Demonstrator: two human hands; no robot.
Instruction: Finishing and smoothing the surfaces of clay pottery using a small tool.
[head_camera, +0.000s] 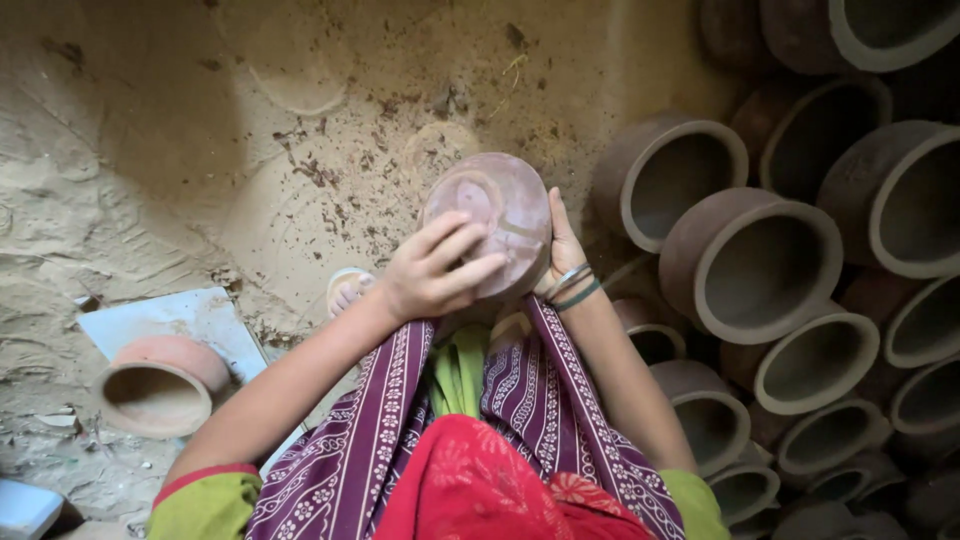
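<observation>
Seen from above, a seated person holds a round clay pot (490, 222) over the knees, its rounded base turned up toward the camera. The left hand (432, 272) lies on the near face of the pot, fingers spread and curled lightly over the clay; it presses rather than clamps. The right hand (563, 248), with bangles (575, 286) at the wrist, cups the pot's right side from behind; only the thumb edge and heel show, so how far its fingers wrap cannot be told.

The pot therefore sits between the two palms, resting against the left fingers in front and the right palm at the side, raised above the sandy floor (200, 130) and not touching it. A flat circular mark shows on the upper left of its base.

To judge from this hold, the work goes best with the right hand as a steady cradle while the left moves over the surface with even, light pressure, the pot being turned a little at a time so that no part is pushed out of round.

A single pot (160, 385) lies on its side at the left beside a pale slab (170, 315). Stacked pots (750, 265), mouths outward, fill the right.
</observation>
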